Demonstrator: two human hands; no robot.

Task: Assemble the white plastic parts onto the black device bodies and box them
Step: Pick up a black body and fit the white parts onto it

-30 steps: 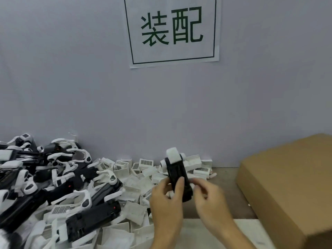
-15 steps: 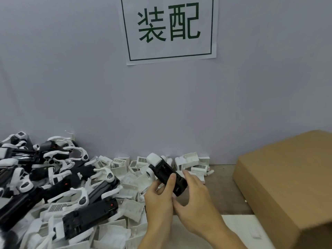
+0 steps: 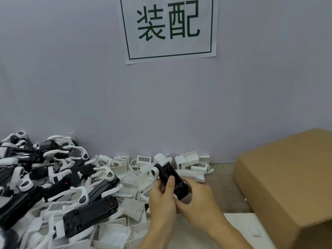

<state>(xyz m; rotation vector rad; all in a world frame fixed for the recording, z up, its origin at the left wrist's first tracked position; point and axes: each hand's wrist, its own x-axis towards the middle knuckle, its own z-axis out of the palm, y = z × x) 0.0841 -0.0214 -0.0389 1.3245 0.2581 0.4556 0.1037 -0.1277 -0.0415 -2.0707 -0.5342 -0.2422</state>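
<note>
1. You hold one black device body (image 3: pixel 171 178) in both hands above the surface (image 3: pixel 226 187), just in front of the pile of white parts (image 3: pixel 133 178).
2. Its long axis runs on a slant: the far end points up and to your left, toward the wall, and the near end sits low and to your right.
3. Your left hand (image 3: pixel 162 198) grasps the middle of the body, thumb laid over its top face.
4. Your right hand (image 3: pixel 195 200) cups the near end, fingers curled around it; what they press there is hidden.
5. A white piece (image 3: pixel 160 159) already caps the far end.
6. The cardboard box (image 3: pixel 287 178) lies well off to your right, so your right hand is the nearer one for boxing, I judge.
</note>
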